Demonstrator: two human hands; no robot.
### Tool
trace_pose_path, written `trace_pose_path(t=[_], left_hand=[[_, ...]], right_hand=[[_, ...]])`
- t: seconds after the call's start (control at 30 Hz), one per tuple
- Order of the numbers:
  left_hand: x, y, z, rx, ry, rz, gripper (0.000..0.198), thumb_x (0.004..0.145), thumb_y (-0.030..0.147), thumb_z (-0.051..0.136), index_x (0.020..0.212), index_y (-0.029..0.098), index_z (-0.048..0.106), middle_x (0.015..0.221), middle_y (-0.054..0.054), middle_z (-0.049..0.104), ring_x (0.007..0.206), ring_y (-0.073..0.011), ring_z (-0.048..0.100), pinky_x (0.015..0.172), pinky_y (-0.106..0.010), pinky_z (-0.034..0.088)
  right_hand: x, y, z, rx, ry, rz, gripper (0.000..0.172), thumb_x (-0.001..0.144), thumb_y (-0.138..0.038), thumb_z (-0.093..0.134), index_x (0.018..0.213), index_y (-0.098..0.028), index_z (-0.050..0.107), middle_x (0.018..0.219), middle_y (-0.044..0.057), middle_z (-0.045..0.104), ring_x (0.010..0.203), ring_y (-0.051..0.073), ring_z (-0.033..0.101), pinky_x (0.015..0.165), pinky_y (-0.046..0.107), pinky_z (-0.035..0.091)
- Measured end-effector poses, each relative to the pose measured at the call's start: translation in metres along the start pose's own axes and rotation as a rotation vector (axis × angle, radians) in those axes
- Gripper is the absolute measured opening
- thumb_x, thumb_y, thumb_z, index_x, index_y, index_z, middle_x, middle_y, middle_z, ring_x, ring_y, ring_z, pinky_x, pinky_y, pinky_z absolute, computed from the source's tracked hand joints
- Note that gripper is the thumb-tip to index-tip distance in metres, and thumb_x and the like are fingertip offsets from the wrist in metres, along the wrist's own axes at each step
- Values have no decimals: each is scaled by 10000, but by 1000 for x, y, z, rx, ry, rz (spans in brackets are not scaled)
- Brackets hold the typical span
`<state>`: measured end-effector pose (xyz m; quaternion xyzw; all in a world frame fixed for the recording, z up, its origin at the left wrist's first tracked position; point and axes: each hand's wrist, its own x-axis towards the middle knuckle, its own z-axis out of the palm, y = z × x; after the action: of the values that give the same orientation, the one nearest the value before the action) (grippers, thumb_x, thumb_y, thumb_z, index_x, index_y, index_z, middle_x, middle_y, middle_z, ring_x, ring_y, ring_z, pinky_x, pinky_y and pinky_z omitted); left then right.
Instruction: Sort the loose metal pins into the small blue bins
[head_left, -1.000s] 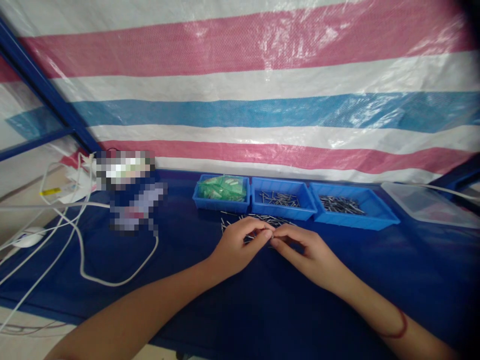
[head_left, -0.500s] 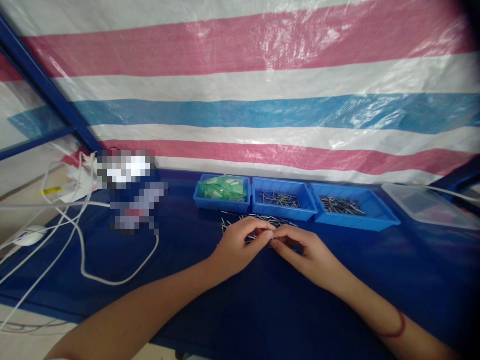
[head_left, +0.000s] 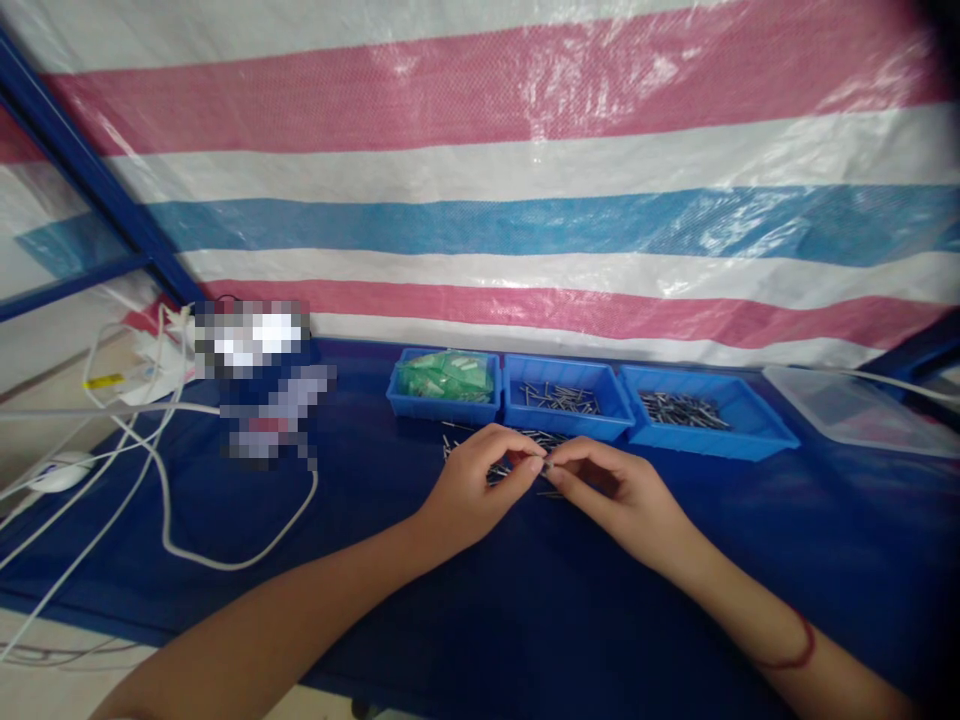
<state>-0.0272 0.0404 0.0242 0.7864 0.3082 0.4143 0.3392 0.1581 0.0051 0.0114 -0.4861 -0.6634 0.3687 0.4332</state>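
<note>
My left hand [head_left: 476,483] and my right hand [head_left: 628,497] meet over the table, thumb and fingers pinched on each. Their fingertips nearly touch, with a tiny greyish piece between them, too small to name. Just behind and below the hands lies a loose pile of thin metal nail-like pins [head_left: 544,438], partly hidden by my fingers. The middle blue bin [head_left: 568,427] contains more such pins [head_left: 561,398], scattered on its floor. In the right blue bin [head_left: 720,441] is a denser heap of darker pins [head_left: 684,410].
A left blue bin [head_left: 444,411] holds a green plastic bag [head_left: 446,377]. A clear plastic lid [head_left: 862,415] lies at the right. White cables [head_left: 166,500], a white mouse [head_left: 61,471] and blurred-out items occupy the left. A striped sheet [head_left: 480,230] hangs behind the blue table [head_left: 600,620].
My right hand has shifted slightly up and to the right, its fingertips drawing a little apart from the left ones. The left hand has barely moved. The bins have stayed put.
</note>
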Motion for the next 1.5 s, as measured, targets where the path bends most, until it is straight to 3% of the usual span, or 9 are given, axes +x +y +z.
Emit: trace_pose_path(t=[0.27,0.4,0.53,0.73,0.9,1.0,1.13,1.33,1.5], left_hand=[[-1,-8,-3,315,-160,51,194,903,307,539,1033,183,613,1017,-56,651,978,-191,569,864,-325,414],[-4,-11,-5,559,-312,112,330,878,427,565,1147,241,608,1169,-61,606,1095,-246,504,880,-391,358],[-6,-15,-4,636,-394,149,228,906,378,543,1062,254,654,1129,-29,626,1063,-225,507,864,-392,316],[-5,-16,-3,689,-420,161,196,947,299,483,989,248,668,1020,-12,643,972,-187,527,825,-363,312],[0,-10,-12,796,-375,185,267,907,300,547,1162,231,588,1139,-63,588,1030,-230,489,811,-350,349],[2,-9,-17,864,-414,167,247,901,361,546,1068,200,629,1050,-70,588,915,-218,513,765,-343,375],[2,-13,-18,873,-486,158,202,935,300,490,934,188,659,933,-52,589,796,-178,523,710,-305,398],[2,-17,-13,863,-446,194,164,935,270,499,900,178,631,909,-45,584,797,-171,523,710,-289,395],[6,-13,-14,801,-371,198,211,960,299,448,915,184,620,935,-44,625,863,-182,542,780,-318,360]], right_hand=[[3,-3,-20,-174,107,-100,158,859,-371,583,883,-219,621,831,34,638,731,164,589,657,280,478],[9,2,-64,-508,340,-107,180,859,-387,560,889,-224,630,881,71,672,760,220,604,702,335,452],[9,16,-112,-836,552,24,147,843,-374,563,836,-245,633,725,81,655,632,241,594,617,346,396],[10,54,-140,-1094,482,53,143,815,-358,578,787,-236,649,663,91,639,553,257,562,525,349,341],[12,55,-136,-1110,497,-21,241,873,-381,494,842,-207,658,805,142,666,722,315,600,656,418,396],[14,39,-123,-1092,506,-102,251,907,-342,451,877,-187,647,876,151,672,826,308,608,796,437,403],[16,23,-93,-990,455,-258,193,891,-310,501,845,-194,648,859,87,687,810,259,610,801,412,430],[15,13,-49,-812,212,-392,148,878,-282,529,887,-218,662,927,73,681,898,241,593,843,417,451],[10,1,-32,-679,58,-427,125,863,-258,555,918,-224,663,932,68,687,894,227,608,835,414,462]])
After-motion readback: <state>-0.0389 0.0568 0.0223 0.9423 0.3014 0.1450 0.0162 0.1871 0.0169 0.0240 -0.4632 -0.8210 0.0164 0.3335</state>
